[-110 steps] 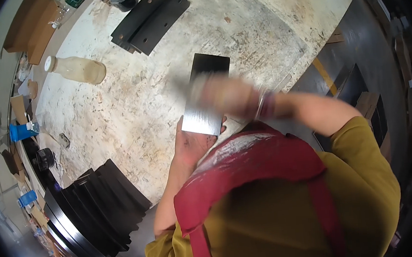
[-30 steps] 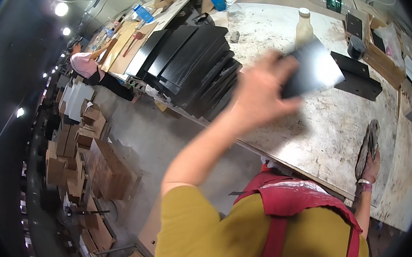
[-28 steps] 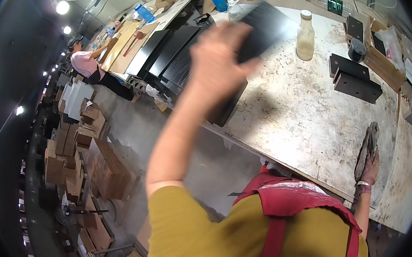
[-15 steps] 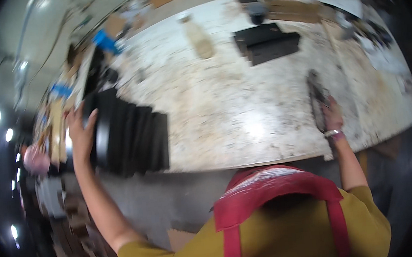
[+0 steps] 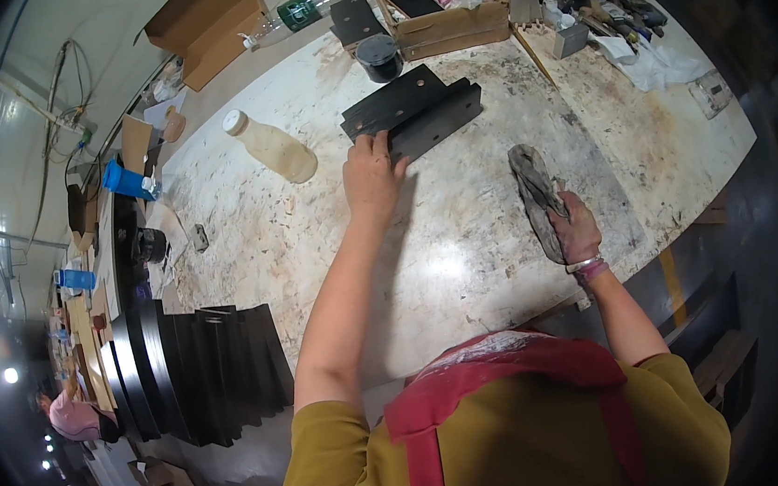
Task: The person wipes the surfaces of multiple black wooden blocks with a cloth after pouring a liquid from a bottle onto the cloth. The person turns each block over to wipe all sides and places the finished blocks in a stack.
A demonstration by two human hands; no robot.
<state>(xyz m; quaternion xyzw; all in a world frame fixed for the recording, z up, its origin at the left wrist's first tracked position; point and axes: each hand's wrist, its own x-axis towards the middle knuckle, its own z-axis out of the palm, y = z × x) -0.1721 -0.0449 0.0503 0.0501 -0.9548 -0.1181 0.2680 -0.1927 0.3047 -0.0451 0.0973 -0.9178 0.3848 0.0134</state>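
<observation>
Two long black angled pieces with small holes (image 5: 438, 118) lie together on the worktable (image 5: 446, 247), beyond its middle. My left hand (image 5: 373, 177) reaches forward to their near left end. Its fingers bend over the edge of the nearer piece, with the thumb against its side. On the right, my right hand (image 5: 575, 225) is closed on a crumpled grey rag (image 5: 534, 196), which rests on the tabletop. A stained bracelet circles that wrist. Several more black pieces stand in a row (image 5: 205, 373) at the table's left edge.
Left of the pieces lies a capped bottle (image 5: 277, 151). Behind them stand a dark lidded jar (image 5: 380, 58) and a cardboard box (image 5: 453, 31) holding plastic. Assorted tools (image 5: 625, 19) crowd the far right. Another person in pink (image 5: 76, 416) is far left.
My left hand has left the row of black pieces and moved right and forward to the two angled pieces. My right hand still holds the rag. The view has turned left.
</observation>
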